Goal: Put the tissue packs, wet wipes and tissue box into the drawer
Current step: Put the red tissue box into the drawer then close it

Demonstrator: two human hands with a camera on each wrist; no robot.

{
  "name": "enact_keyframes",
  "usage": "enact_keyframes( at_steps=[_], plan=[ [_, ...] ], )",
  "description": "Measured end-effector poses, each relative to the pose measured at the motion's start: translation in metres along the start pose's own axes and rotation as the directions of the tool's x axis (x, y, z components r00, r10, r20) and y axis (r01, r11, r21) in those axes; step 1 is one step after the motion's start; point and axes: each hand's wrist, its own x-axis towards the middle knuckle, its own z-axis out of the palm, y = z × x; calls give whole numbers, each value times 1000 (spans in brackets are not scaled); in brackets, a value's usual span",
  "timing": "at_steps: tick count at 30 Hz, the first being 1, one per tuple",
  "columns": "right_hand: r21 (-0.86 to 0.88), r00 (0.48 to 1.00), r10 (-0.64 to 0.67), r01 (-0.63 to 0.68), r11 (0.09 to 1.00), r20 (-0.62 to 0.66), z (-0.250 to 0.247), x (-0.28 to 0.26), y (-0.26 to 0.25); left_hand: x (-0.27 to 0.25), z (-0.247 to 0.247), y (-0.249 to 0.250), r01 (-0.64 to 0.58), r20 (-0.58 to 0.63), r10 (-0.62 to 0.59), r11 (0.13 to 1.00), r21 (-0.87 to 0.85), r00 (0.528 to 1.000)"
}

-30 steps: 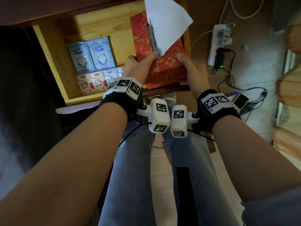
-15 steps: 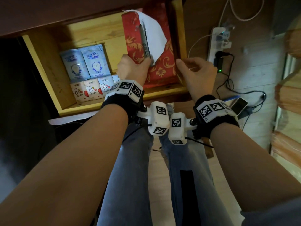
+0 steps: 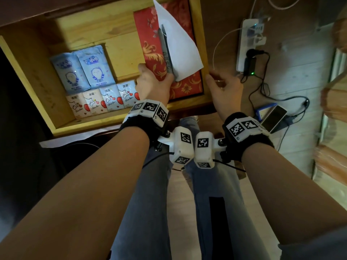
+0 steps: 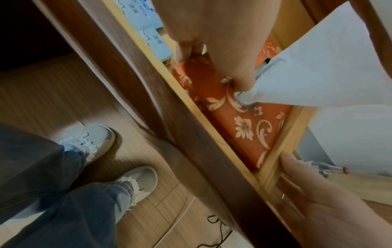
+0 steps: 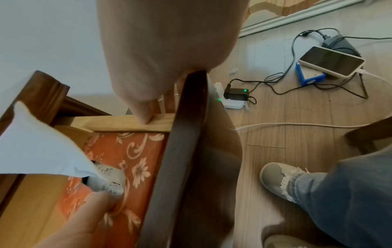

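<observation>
The wooden drawer (image 3: 90, 126) stands pulled out. A red tissue box (image 3: 150, 40) with gold flowers lies along its right side, and a white tissue (image 3: 178, 49) sticks up from its slot. My left hand (image 3: 154, 81) grips the box's near left corner, thumb on top (image 4: 239, 70). My right hand (image 3: 221, 85) is off the box, fingers loosely curled, thumb tip (image 5: 144, 115) resting on the drawer's right wall. Two blue wet wipes packs (image 3: 82, 70) lie at the left, with several small tissue packs (image 3: 103, 100) in a row in front of them.
On the wooden floor to the right lie a white power strip (image 3: 247, 44), black cables and a phone (image 3: 274, 118) on a blue box. The dark drawer front (image 4: 191, 151) runs below my wrists. My legs in jeans (image 3: 150, 203) stand under the drawer.
The tissue box went down from above the drawer's edge into its right side. My right hand let go of it and moved to the drawer's right wall; my left hand kept its grip.
</observation>
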Motion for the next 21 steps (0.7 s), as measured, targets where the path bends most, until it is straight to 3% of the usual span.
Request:
enact_keyframes(
  at_steps=[21],
  plan=[
    [70,1000,-10,12,997,-21,2,0,15,-3,10,-10,-21,-105,10,995,-97,994]
  ],
)
